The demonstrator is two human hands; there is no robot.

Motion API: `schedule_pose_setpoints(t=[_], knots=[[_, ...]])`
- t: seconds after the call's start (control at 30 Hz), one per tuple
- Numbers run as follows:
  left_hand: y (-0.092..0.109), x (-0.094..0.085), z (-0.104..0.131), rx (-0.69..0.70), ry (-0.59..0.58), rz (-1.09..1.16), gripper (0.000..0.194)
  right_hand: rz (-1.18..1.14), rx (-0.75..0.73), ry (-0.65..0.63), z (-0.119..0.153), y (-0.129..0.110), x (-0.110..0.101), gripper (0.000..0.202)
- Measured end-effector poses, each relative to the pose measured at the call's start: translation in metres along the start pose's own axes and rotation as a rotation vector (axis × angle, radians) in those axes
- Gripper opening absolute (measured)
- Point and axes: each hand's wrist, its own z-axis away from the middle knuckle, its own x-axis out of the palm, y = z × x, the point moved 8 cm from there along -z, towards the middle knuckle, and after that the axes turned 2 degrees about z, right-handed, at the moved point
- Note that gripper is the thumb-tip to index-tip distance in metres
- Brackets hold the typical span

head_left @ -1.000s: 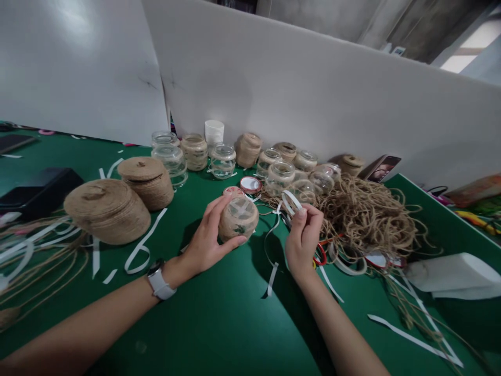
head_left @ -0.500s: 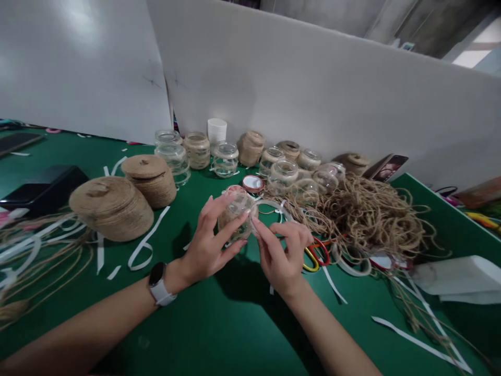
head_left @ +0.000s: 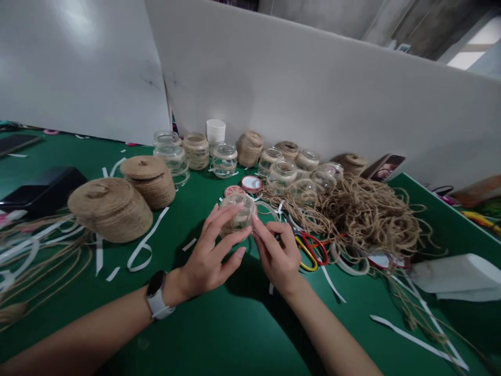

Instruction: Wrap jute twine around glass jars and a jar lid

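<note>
My left hand is wrapped round a small clear glass jar, its fingers lying across the near side. The jar is tipped over, and bands of tan twine show through the glass. At the jar's right side, my right hand pinches the end of a pale strip that looks like tape. The strip curves away behind the fingers, partly hidden. Just beyond the jar lie a red-patterned lid and a white-faced lid with a red rim. Scissors with red and yellow handles rest right of my right hand.
Several glass jars stand at the back, some twine-wrapped. A tangled twine heap lies to the right, near a tape roll. Two twine-covered lidded pots stand left. White strips lie on the green table.
My right hand has shifted slightly left and closer to the jar, uncovering more of the scissors. The pale loop sits lower behind the hand, and the jar has tilted, showing the red-patterned lid more fully.
</note>
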Motion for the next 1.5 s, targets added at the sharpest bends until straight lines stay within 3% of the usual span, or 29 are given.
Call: schedule_pose_setpoints(t=[0.2,0.33,0.5,0.6,1.0,1.2,1.5], knots=[[-0.005,-0.004,-0.001,-0.024,0.05,0.055,0.015,-0.041,-0.067,-0.104,-0.008,-0.014,0.005,0.063],[-0.018,-0.01,-0.002,-0.129,0.143,0.067,0.003,-0.013,-0.075,-0.121,-0.008,-0.018,0.008,0.057],[-0.039,-0.018,-0.002,-0.267,0.237,0.107,0.004,0.105,0.011,-0.099,-0.01,-0.01,0.006,0.028],[-0.044,-0.02,-0.001,-0.293,0.252,0.091,0.004,0.157,-0.023,-0.104,-0.012,-0.013,0.004,0.006],[-0.037,-0.029,-0.01,-0.226,0.237,0.01,0.001,0.227,-0.009,-0.036,-0.017,-0.008,-0.01,0.013],[-0.038,-0.03,-0.011,-0.245,0.228,0.009,0.006,0.283,-0.082,0.019,-0.016,-0.014,-0.016,0.024],[-0.047,-0.025,-0.011,-0.413,0.157,0.073,0.012,0.397,-0.152,0.029,-0.016,-0.02,-0.015,0.024]])
